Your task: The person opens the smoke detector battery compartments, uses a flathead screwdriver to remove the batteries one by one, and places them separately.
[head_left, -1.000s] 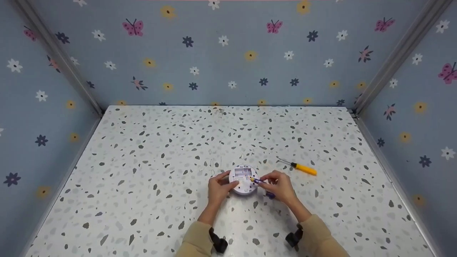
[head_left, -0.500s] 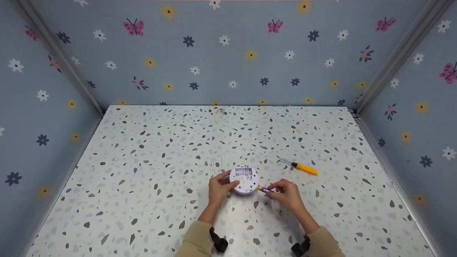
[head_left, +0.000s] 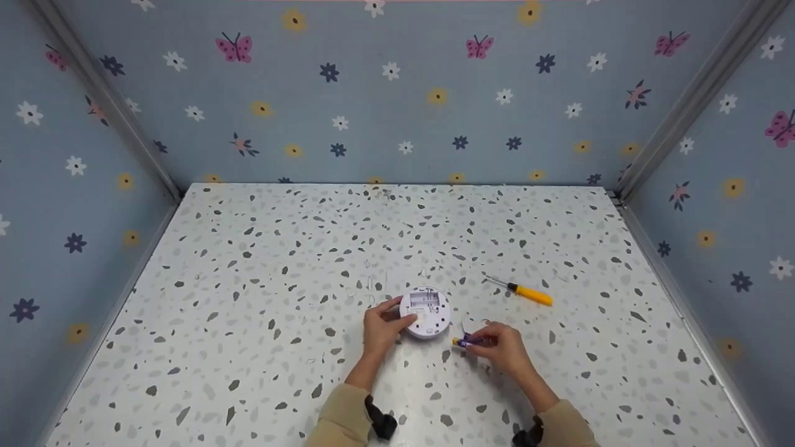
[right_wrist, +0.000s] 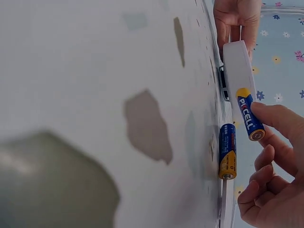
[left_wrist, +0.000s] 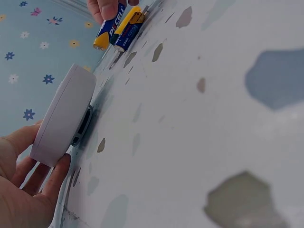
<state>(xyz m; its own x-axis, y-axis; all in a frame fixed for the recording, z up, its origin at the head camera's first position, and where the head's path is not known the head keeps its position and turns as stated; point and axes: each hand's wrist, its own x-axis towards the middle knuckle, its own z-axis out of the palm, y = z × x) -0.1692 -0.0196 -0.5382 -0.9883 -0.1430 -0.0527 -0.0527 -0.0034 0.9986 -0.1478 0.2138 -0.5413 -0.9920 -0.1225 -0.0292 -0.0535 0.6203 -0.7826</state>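
My left hand (head_left: 380, 332) grips a round white plastic device (head_left: 433, 324) at its left side, thumb on the face and fingers underneath. An uncovered rectangular battery compartment (head_left: 424, 300) shows in that face. Beneath the casing, a dark loop-shaped part (left_wrist: 83, 126) appears in the left wrist view. Just right of the device, my right hand (head_left: 504, 347) pinches a blue and yellow battery (right_wrist: 249, 114) between thumb and finger, its other fingers curled. A second battery (right_wrist: 228, 151) of the same kind lies on the table close to that hand, mostly hidden by it in the head view.
A screwdriver (head_left: 531, 294) with a yellow handle lies on the speckled white table (head_left: 298, 248), beyond my right hand. Flower-patterned panels (head_left: 397, 93) wall the table at the back and both sides. Each wrist wears a black camera mount (head_left: 382, 425).
My right hand has drawn the battery from over the device's face down and to the right, beside the other battery. The left hand and device have stayed put.
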